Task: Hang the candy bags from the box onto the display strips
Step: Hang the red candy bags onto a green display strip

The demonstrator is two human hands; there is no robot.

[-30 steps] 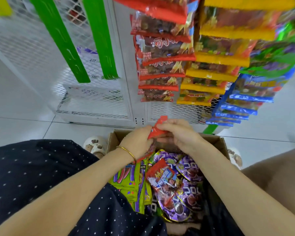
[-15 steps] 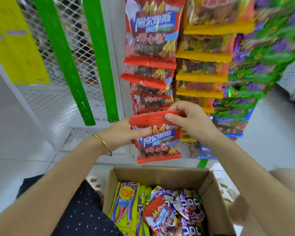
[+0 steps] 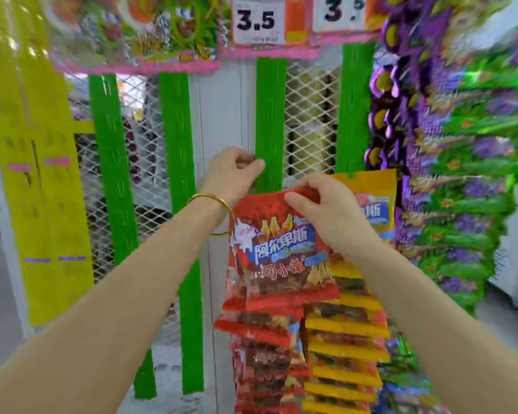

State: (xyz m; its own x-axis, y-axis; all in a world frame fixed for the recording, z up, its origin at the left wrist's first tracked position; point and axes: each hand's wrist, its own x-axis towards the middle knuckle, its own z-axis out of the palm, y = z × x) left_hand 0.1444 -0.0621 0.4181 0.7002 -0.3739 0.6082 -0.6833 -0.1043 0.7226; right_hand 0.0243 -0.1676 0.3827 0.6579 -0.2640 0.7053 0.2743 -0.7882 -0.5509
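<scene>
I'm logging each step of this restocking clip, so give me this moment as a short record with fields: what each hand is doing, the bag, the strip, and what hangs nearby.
left hand: pinching the left edge of the green strip, above the bag
right hand: gripping the red candy bag by its top edge
red candy bag: held up against the strip's lower part; whether it is hooked cannot be told
green strip: bare above the hands, red bags hung below
neighbours: yellow bags on the strip to the right
box: out of view
</scene>
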